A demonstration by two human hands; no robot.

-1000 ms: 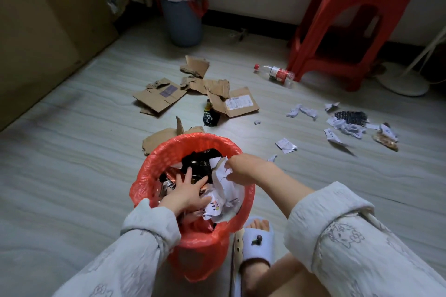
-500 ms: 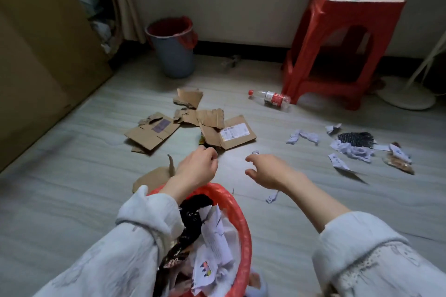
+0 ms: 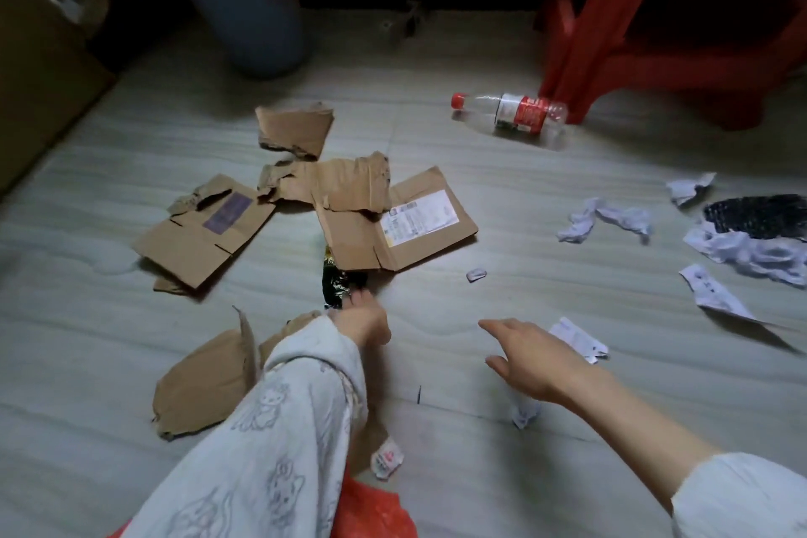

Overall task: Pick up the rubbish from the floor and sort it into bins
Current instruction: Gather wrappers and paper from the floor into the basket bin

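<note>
Against the back wall, beyond and to the right of the labelled cardboard panel (image 3: 395,227), stands a red plastic stool (image 3: 620,13), only its legs and lower frame in view. Beyond that panel to the left stands a blue-grey bin (image 3: 249,9) with a red liner folded over its rim. More torn cardboard lies around the panel: a flattened piece with a purple patch (image 3: 205,232) just left of it, a ragged strip (image 3: 327,181) overlapping its far edge, a smaller scrap (image 3: 294,131) beyond that, and a curled piece (image 3: 205,380) nearer the camera, partly under the left sleeve. An empty clear plastic bottle (image 3: 513,114) with a red cap and red label lies on its side beyond and right of the panel, touching or nearly touching the stool's leg. Well to the panel's right lie crumpled white paper scraps (image 3: 607,221) and a black textured piece (image 3: 760,216). A black and gold foil wrapper (image 3: 338,284) pokes out from under the panel's near edge; the left hand (image 3: 364,317) reaches onto it, fingertips on the foil, though whether they pinch it I cannot tell. The right hand (image 3: 530,358) hovers with fingers loosely spread, holding nothing, nearer than the panel and just beside a small printed slip (image 3: 578,339). Red bag plastic (image 3: 371,511) shows at the bottom edge.
</note>
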